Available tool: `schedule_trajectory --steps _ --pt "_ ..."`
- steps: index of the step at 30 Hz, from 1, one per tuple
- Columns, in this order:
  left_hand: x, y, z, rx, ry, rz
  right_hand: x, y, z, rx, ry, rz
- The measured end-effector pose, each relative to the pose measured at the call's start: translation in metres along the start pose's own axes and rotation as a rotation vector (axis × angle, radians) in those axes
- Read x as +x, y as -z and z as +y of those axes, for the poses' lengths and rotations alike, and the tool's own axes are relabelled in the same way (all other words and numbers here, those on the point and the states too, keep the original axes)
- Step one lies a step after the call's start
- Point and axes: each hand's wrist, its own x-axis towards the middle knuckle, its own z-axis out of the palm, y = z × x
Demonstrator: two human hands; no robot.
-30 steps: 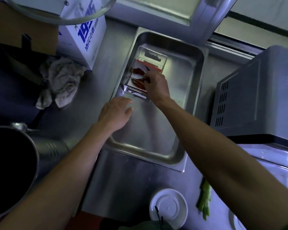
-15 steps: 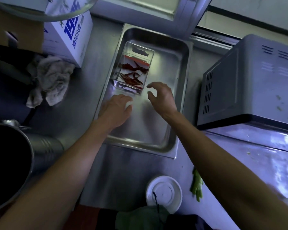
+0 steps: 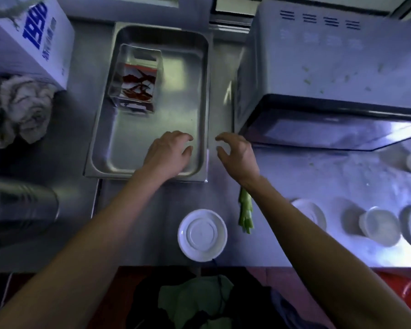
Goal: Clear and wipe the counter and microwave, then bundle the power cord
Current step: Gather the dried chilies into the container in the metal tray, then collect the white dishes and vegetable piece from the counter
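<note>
A steel tray (image 3: 201,96) lies on the steel counter (image 3: 138,224). Inside it, at the far left, stands a clear plastic box of dried red chillies (image 3: 137,81). My left hand (image 3: 169,154) rests in the tray's near right corner with its fingers relaxed and holds nothing. My right hand (image 3: 236,155) hovers just right of the tray's rim, fingers spread and loosely bent, empty. The grey microwave (image 3: 330,62) stands at the right with bits of food on its top. A crumpled grey rag (image 3: 22,110) lies at the left.
A white lid (image 3: 202,235) and green vegetable pieces (image 3: 246,212) lie near the front edge. Several white cups and lids (image 3: 377,225) sit at the right front. A white carton with blue print (image 3: 31,41) stands far left, a steel pot (image 3: 17,207) near left.
My right hand has let go of the chilli box and pulled back out of the tray to its right. My left hand has slid toward the tray's near right corner. The view has shifted right.
</note>
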Motion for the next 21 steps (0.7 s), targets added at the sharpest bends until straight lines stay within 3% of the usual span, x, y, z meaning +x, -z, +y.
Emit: schedule_trajectory --steps 9,21 --pt "-0.038 -0.061 0.124 -0.019 -0.166 -0.002 -0.118 0.091 0.074 0.009 -0.178 0.12" --pt "-0.1 -0.171 0.261 0.121 -0.331 -0.226 -0.286 0.166 0.165 -0.012 -0.425 0.163"
